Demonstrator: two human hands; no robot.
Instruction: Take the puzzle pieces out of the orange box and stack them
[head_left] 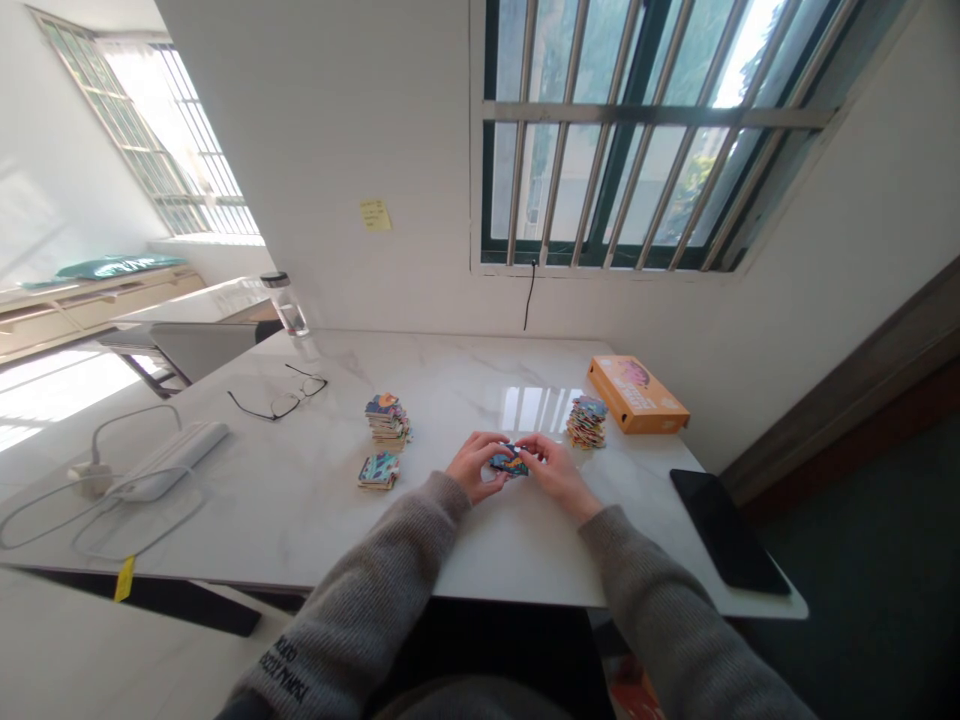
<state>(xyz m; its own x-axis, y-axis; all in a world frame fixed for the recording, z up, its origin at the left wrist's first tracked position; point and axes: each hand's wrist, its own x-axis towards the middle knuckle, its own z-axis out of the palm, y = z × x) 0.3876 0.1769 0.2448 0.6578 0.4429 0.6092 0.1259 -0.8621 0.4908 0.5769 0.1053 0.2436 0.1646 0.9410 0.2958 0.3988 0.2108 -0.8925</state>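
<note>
Between my hands, at the middle of the white table, are colourful jigsaw puzzle pieces [510, 462] with dark blue and orange print. My left hand [477, 467] curls its thumb and fingers around their left side. On the other side, the fingers of my right hand [556, 474] are closed on the upper right edge; the fingertips partly cover it. How many pieces are there I cannot tell. A tall stack of puzzle pieces [388, 424] rises to the left, with a lower stack [379, 471] in front of it. Beyond my right hand stands another tall stack [586, 423].
An orange box [639, 394] lies at the back right, and a black tablet [726, 530] near the right edge. Glasses [285, 404], a white power strip [172, 461] with loose cables, and a clear bottle [288, 308] occupy the left side. A barred window [622, 130] is ahead.
</note>
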